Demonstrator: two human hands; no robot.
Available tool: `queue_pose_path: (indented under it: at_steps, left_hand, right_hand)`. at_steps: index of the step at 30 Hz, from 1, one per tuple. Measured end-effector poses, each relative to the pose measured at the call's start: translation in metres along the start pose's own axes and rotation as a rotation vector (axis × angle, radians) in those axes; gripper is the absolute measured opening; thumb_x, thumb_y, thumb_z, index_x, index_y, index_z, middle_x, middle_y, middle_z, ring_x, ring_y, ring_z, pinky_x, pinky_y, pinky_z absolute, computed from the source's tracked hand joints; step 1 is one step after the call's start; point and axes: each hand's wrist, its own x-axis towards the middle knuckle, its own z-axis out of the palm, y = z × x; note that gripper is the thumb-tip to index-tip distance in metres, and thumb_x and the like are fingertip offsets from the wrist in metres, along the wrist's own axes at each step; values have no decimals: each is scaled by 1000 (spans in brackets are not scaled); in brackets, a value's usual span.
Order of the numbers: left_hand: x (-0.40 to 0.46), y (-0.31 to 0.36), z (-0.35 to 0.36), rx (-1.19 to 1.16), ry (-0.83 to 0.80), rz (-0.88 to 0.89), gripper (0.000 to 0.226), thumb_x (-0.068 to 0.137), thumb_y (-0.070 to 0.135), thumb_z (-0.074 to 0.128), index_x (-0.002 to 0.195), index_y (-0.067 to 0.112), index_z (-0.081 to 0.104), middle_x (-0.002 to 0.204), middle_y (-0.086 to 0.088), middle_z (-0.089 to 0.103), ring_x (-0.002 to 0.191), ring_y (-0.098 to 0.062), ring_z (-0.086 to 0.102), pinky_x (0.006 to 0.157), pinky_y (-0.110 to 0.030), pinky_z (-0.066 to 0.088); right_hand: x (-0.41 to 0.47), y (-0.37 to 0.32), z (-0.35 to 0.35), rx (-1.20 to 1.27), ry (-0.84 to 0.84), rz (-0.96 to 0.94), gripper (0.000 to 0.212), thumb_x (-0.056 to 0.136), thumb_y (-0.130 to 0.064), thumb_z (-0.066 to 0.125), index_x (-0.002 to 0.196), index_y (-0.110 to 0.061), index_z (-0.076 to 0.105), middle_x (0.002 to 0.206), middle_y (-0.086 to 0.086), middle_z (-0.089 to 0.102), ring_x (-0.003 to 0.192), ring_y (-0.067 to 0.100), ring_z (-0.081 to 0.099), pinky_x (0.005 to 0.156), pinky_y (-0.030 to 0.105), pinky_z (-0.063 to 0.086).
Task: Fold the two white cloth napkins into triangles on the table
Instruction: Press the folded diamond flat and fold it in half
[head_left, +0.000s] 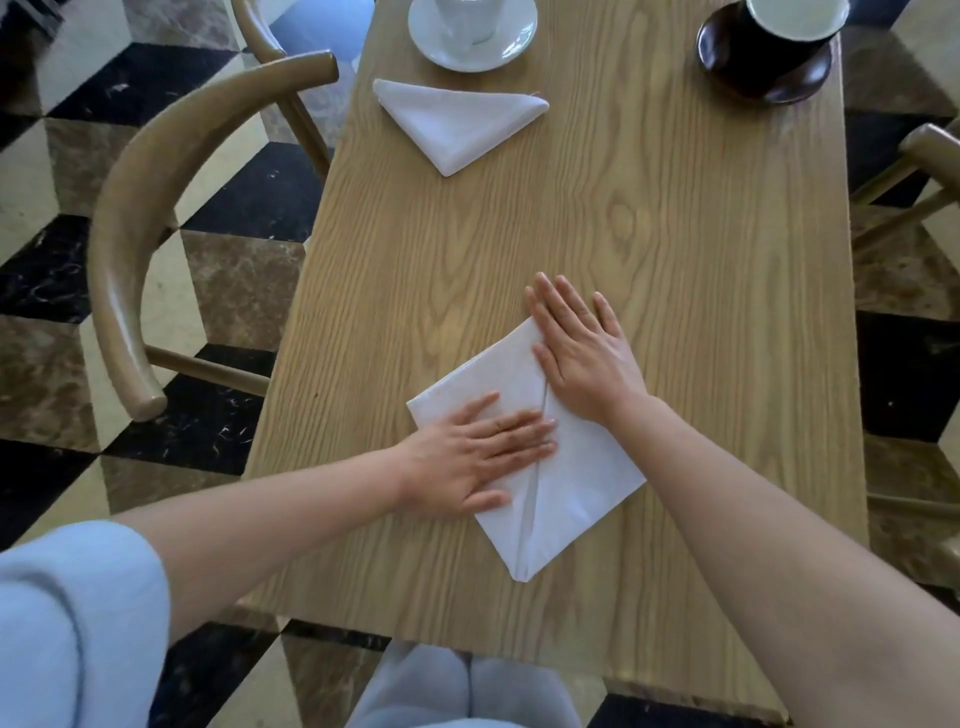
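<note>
Wooden surface (675, 234): near its front edge, our left hand (467, 457) and right hand (582, 353) press flat, fingers straight, on the near napkin (582, 483).

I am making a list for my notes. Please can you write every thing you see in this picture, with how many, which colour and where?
folded triangular white cloth napkin: 1, white, far left part of table, beside white saucer
partly folded white cloth napkin: 1, white, near part of table, under both hands
light wooden table: 1, light brown, centre
white cup on white saucer: 1, white, far left edge
white-lined cup on dark round saucer: 1, dark brown, far right corner
curved wooden chairs: 2, tan, left and right of table
checkered stone floor: 1, black, cream, brown
left hand: 1, flat on napkin
right hand: 1, flat on napkin's far corner
</note>
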Motion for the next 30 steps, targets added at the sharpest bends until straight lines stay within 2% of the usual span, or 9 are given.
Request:
queue_pose_path:
  at_steps: [4, 10, 13, 14, 16, 18, 20, 25, 30]
  left_hand:
    - [-25, 32, 8, 9, -59, 180, 59, 97, 45, 17, 150, 21, 12, 157, 5, 10, 145, -15, 1, 114, -49, -2]
    - [-63, 72, 18, -48, -115, 214, 60, 98, 44, 21, 151, 18, 7, 157, 6, 10, 145, -12, -3, 114, -48, -3]
    - [-65, 77, 14, -101, -41, 230, 61, 97, 43, 24, 150, 17, 11, 157, 1, 14, 145, -14, 5, 115, -46, 5]
    - [-58, 75, 9, -110, 37, 149, 60, 96, 40, 29, 150, 17, 14, 156, -1, 17, 144, -15, 11, 115, -45, 8]
    - [-30, 65, -3, -157, 281, -187, 56, 94, 29, 32, 146, 12, 22, 152, -4, 21, 142, -19, 22, 113, -46, 14]
    - [11, 48, -23, -309, 457, -583, 54, 94, 24, 26, 146, 10, 20, 153, -1, 13, 143, -16, 13, 115, -47, 9]
    - [49, 28, -37, -334, 488, -837, 55, 95, 25, 20, 148, 13, 11, 154, 3, 0, 142, -9, -3, 116, -45, -4]
    - [76, 15, -11, -252, 305, -1012, 56, 101, 33, 20, 149, 19, -3, 158, 4, -7, 144, -10, -10, 112, -44, -14]
    - [27, 6, 9, -269, 328, -1092, 58, 99, 34, 23, 149, 20, -1, 158, 6, -3, 144, -9, -6, 113, -44, -13]
  right_hand:
    - [-1, 0, 1, 0, -3, 3, 56, 99, -35, 23, 149, -26, 2, 157, -12, -5, 144, 8, -5, 118, 40, -3]
    - [-1, -1, 1, 16, 12, 3, 55, 99, -36, 21, 149, -26, 2, 155, -13, -7, 144, 8, -6, 118, 41, -1]
    - [-1, -1, 3, 13, 16, 5, 55, 99, -36, 21, 149, -26, 2, 155, -13, -8, 144, 9, -6, 118, 41, -1]
    - [-1, -1, 3, 11, 19, 6, 55, 99, -36, 22, 149, -26, 2, 156, -13, -7, 144, 9, -5, 118, 41, -1]
    - [-1, -1, 4, 8, 24, 9, 55, 99, -35, 23, 149, -26, 3, 157, -12, -4, 144, 9, -4, 118, 40, -2]
    - [-1, -2, 5, 1, 27, 15, 55, 99, -36, 23, 149, -26, 3, 157, -11, -4, 144, 8, -5, 118, 40, -2]
    - [-3, -4, 5, -7, 26, 38, 56, 98, -39, 20, 149, -27, 2, 157, -12, -6, 143, 6, -8, 118, 40, -3]
    - [-11, -9, 8, -18, 51, 86, 57, 97, -37, 24, 150, -22, 6, 158, -9, -1, 142, 5, -8, 117, 43, -3]
    - [-15, -10, 8, -13, 57, 88, 56, 98, -35, 24, 150, -23, 7, 158, -9, 1, 143, 6, -4, 117, 43, -5]
